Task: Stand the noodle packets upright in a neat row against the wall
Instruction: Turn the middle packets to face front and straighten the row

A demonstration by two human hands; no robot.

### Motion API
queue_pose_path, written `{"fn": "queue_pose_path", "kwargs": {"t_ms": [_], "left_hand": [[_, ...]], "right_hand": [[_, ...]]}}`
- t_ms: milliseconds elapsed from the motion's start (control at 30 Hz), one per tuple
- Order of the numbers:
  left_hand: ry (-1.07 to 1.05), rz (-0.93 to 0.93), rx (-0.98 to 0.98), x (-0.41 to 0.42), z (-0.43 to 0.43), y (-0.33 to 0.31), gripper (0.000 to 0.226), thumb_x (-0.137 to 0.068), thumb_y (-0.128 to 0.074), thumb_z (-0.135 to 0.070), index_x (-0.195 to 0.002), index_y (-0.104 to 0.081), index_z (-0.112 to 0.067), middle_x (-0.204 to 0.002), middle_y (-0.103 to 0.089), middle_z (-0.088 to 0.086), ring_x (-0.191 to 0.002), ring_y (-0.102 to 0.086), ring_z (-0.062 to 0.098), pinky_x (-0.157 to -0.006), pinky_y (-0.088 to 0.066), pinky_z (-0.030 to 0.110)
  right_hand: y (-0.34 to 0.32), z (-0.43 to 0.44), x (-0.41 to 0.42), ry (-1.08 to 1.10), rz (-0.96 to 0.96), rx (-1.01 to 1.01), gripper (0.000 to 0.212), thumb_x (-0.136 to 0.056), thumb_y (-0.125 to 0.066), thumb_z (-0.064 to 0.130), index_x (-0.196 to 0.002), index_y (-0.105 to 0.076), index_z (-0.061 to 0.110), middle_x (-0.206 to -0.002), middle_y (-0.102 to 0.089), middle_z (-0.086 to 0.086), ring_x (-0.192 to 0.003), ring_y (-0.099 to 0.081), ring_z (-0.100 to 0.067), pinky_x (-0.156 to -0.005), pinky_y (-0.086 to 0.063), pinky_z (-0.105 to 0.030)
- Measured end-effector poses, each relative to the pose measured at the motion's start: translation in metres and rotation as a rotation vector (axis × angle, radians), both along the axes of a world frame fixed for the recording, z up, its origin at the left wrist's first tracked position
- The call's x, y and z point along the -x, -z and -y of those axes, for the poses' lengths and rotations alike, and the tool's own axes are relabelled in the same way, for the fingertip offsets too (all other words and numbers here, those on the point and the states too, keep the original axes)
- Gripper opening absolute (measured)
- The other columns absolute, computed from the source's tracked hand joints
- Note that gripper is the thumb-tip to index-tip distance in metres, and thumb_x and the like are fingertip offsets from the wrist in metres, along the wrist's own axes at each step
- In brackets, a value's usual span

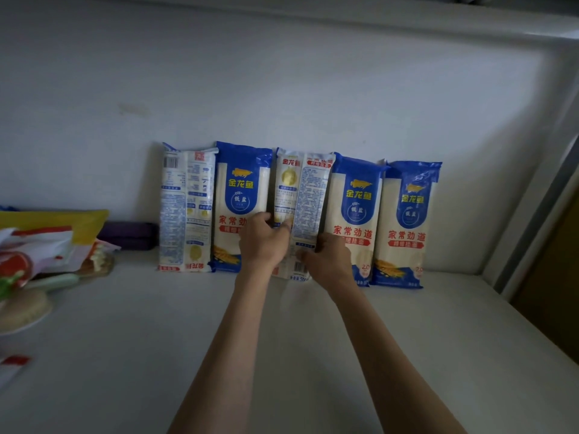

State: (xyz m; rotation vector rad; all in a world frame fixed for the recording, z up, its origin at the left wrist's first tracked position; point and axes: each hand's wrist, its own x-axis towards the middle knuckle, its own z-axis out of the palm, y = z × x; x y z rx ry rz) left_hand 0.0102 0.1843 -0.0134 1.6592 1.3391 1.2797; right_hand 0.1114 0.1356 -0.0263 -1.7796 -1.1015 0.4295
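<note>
Several noodle packets stand upright in a row against the white wall [282,89]. The leftmost packet [185,208] shows its printed back, upside down. A blue-fronted packet [242,183] stands beside it. The middle packet [302,195] shows its back and leans slightly. My left hand [263,242] grips its left edge, and my right hand [329,258] holds its lower right edge. Two more blue-fronted packets [357,214] [407,223] stand to the right. The hands hide the lower part of the middle packet.
A white shelf top [156,339] carries the row. At the left lie a yellow bag [53,220], red-and-white wrappers [37,249], a dark purple object [128,234] and a plate [22,311]. A wall corner and door frame [532,214] close the right side.
</note>
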Motion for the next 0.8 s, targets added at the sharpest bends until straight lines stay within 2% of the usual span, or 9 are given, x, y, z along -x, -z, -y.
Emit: {"fn": "queue_pose_path", "kwargs": {"t_ms": [133,233,300,400,467,533,600,700,800], "left_hand": [[0.072,-0.003,-0.017,0.001,0.0,0.0,0.018,-0.093,-0.062,-0.018,-0.107,-0.07,-0.01,-0.102,-0.072,0.007,-0.095,-0.067,0.023,-0.084,-0.056,0.042],[0.117,0.041,0.008,0.004,-0.001,-0.002,0.016,-0.095,-0.061,-0.021,-0.102,-0.068,-0.008,-0.098,-0.071,0.006,-0.087,-0.066,0.019,-0.067,-0.052,0.028],[0.145,0.064,0.035,0.007,-0.002,-0.004,0.018,-0.095,-0.062,-0.024,-0.102,-0.066,-0.008,-0.098,-0.07,0.004,-0.087,-0.065,0.017,-0.062,-0.047,0.023],[0.192,0.127,0.086,0.012,-0.003,-0.005,0.016,-0.09,-0.069,-0.019,-0.102,-0.062,-0.01,-0.101,-0.071,0.003,-0.093,-0.067,0.017,-0.071,-0.051,0.027],[0.26,0.203,0.145,0.019,-0.002,-0.009,0.027,-0.085,-0.075,-0.013,-0.106,-0.06,-0.009,-0.103,-0.072,0.003,-0.095,-0.068,0.016,-0.076,-0.053,0.03],[0.344,0.278,0.194,0.026,-0.001,-0.015,0.041,-0.077,-0.081,-0.012,-0.112,-0.06,-0.009,-0.106,-0.072,0.003,-0.098,-0.068,0.016,-0.085,-0.053,0.033],[0.383,0.224,0.205,0.029,0.001,-0.019,0.05,-0.072,-0.084,-0.015,-0.117,-0.061,-0.013,-0.109,-0.072,0.0,-0.102,-0.066,0.016,-0.09,-0.052,0.036],[0.456,0.126,0.203,0.028,0.006,-0.022,0.042,-0.075,-0.082,-0.015,-0.114,-0.067,-0.02,-0.109,-0.073,-0.003,-0.103,-0.066,0.013,-0.089,-0.05,0.031],[0.481,0.09,0.151,0.03,0.012,-0.029,0.034,-0.074,-0.083,-0.016,-0.103,-0.069,-0.027,-0.1,-0.073,-0.009,-0.096,-0.066,0.008,-0.074,-0.048,0.024]], "right_hand": [[-0.005,0.007,-0.004,-0.044,0.007,-0.008,0.033,-0.08,-0.071,0.006,-0.111,-0.064,0.01,-0.109,-0.071,-0.007,-0.098,-0.069,-0.027,-0.08,-0.059,-0.046],[-0.008,0.013,-0.008,-0.107,-0.055,-0.031,0.037,-0.08,-0.067,-0.002,-0.116,-0.061,0.008,-0.114,-0.069,-0.01,-0.105,-0.066,-0.029,-0.084,-0.057,-0.048],[-0.008,0.016,-0.009,-0.156,-0.116,-0.055,0.039,-0.08,-0.064,-0.008,-0.117,-0.061,0.007,-0.114,-0.068,-0.01,-0.107,-0.065,-0.029,-0.085,-0.057,-0.049],[-0.008,0.02,-0.014,-0.229,-0.109,-0.073,0.042,-0.078,-0.064,-0.012,-0.114,-0.062,0.008,-0.105,-0.068,-0.005,-0.106,-0.064,-0.027,-0.085,-0.057,-0.046],[-0.01,0.021,-0.023,-0.268,-0.115,-0.063,0.038,-0.078,-0.065,-0.012,-0.105,-0.062,0.013,-0.1,-0.067,-0.001,-0.104,-0.065,-0.026,-0.081,-0.058,-0.042],[-0.012,0.025,-0.031,-0.308,-0.15,-0.038,0.035,-0.078,-0.066,-0.012,-0.101,-0.062,0.014,-0.102,-0.069,-0.002,-0.104,-0.066,-0.026,-0.082,-0.058,-0.042],[-0.013,0.028,-0.037,-0.35,-0.167,-0.013,0.038,-0.078,-0.066,-0.013,-0.109,-0.062,0.007,-0.109,-0.07,-0.008,-0.105,-0.067,-0.027,-0.083,-0.058,-0.042],[-0.017,0.031,-0.042,-0.39,-0.086,0.062,0.033,-0.079,-0.068,-0.009,-0.109,-0.062,0.004,-0.11,-0.07,-0.01,-0.101,-0.067,-0.024,-0.079,-0.058,-0.034],[-0.032,0.033,-0.041,-0.355,0.203,0.271,0.016,-0.083,-0.071,0.009,-0.096,-0.062,0.011,-0.098,-0.072,-0.007,-0.087,-0.07,-0.021,-0.078,-0.06,-0.036]]}}
